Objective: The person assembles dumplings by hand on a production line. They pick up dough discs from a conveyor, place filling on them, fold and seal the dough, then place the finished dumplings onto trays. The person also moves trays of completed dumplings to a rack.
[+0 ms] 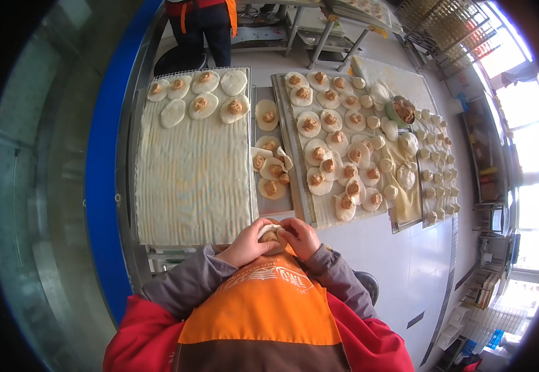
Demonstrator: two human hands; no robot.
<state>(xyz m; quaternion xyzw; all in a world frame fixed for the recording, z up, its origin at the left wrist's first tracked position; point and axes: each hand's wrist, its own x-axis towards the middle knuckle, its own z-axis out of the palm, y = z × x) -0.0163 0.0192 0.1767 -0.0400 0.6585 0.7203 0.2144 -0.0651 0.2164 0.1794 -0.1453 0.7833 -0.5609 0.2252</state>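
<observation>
A bakery-like workroom, seen from above: a pale work table (399, 260) runs up the middle of the frame, carrying a cloth-lined tray (189, 186) at centre left and a second tray (294, 124) of filled dough rounds (309, 124) at centre right. Low in the centre, just above an orange apron (263, 310), the left hand (244, 248) and right hand (300, 237) close together around one dough wrapper (269, 234) with brown filling, fingers pinching its rim.

Risks, as a judgement: an uneven pinch could tear the thin dough or squeeze filling out of the seam, and held off the tray, the piece could slip.

Hard to read: the fingers cover most of the wrapper, so the seam's progress cannot be told. Small dough balls (433, 177) at right blur toward the rim. A person (201, 25) at the upper edge is cut off.
</observation>
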